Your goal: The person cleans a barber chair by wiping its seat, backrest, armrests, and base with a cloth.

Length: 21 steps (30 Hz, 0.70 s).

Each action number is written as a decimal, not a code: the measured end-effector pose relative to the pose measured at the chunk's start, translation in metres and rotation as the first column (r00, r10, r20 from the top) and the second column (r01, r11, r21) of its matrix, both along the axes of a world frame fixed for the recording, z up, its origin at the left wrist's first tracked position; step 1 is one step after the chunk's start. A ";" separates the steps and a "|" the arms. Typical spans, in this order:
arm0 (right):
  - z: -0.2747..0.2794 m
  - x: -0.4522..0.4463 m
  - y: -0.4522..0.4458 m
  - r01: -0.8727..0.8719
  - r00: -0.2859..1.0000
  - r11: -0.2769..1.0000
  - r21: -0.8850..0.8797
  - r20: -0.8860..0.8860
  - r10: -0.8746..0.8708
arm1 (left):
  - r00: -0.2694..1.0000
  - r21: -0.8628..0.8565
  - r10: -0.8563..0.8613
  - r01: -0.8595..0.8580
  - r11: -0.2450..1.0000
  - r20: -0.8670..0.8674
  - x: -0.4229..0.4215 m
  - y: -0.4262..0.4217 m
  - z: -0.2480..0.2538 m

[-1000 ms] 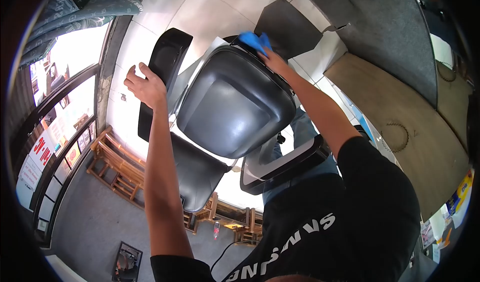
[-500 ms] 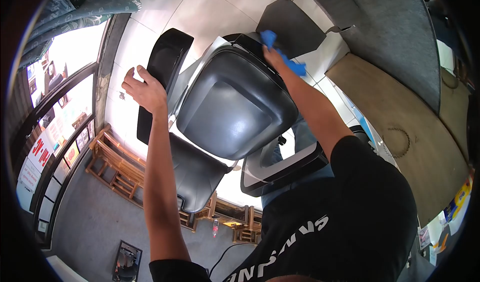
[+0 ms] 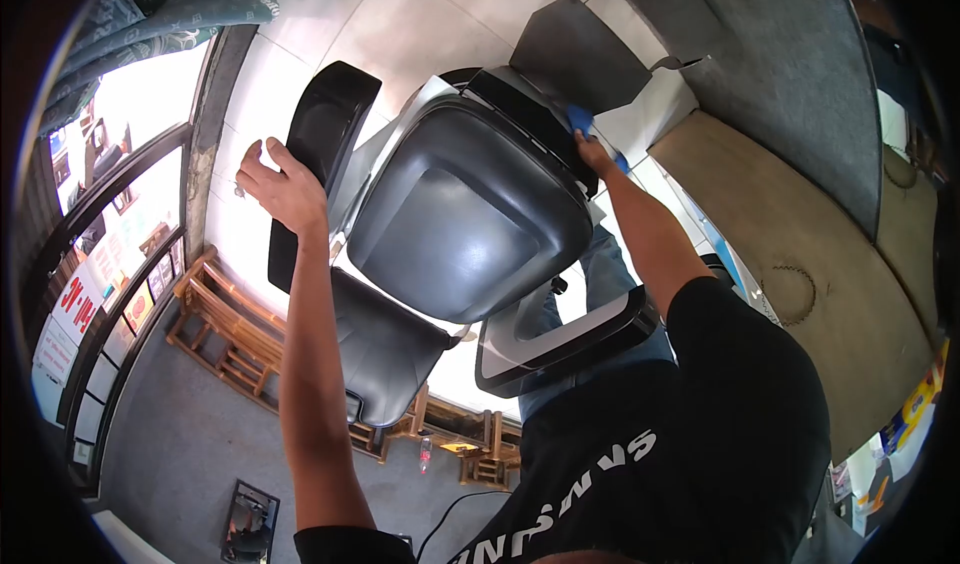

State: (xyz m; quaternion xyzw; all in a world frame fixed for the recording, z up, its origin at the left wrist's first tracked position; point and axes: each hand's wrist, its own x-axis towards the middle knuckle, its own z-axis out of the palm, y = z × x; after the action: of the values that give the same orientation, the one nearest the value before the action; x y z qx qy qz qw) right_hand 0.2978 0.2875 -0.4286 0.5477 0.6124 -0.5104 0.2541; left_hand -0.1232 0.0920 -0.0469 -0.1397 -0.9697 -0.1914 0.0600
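Note:
A black barber-style chair fills the middle, its large glossy cushion facing up at me. My right hand is closed on a blue cloth at the right edge of the black panel beyond the cushion. Part of the cloth is hidden behind that hand. Over the black armrest on the left is my left hand, holding nothing, its fingers apart and slightly bent. Whether it touches the armrest I cannot tell. A second armrest, black with a grey inner face, lies close to my legs.
Another black padded part sits below the cushion. A bamboo bench stands at lower left beside the windows. On the right is a brown board-like surface; a dark grey flat piece is beyond the chair.
My right hand and the blue cloth have moved right and a little toward me along the black panel. My left hand stays over the armrest with little change.

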 end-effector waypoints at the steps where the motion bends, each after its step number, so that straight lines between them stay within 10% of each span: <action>1: -0.006 0.007 0.001 0.041 0.998 0.999 -0.019 0.054 -0.040 | 1.000 0.005 -0.009 0.009 1.000 -0.004 0.000 0.000 -0.001; 13: 0.035 -0.237 0.027 -0.117 0.915 0.993 -0.015 -0.391 0.102 | 0.998 0.004 -0.057 0.057 0.998 -0.002 -0.003 -0.007 -0.007; 21: -0.094 -0.095 0.031 -0.018 0.993 0.995 -0.095 -0.119 0.007 | 0.999 0.004 -0.034 0.034 0.999 0.032 -0.001 -0.001 -0.003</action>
State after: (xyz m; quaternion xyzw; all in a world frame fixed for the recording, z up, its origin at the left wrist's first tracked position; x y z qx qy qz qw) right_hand 0.2024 0.3190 -0.5227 0.4997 0.6047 -0.5691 0.2465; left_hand -0.1244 0.0912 -0.0500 -0.1529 -0.9677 -0.1963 0.0414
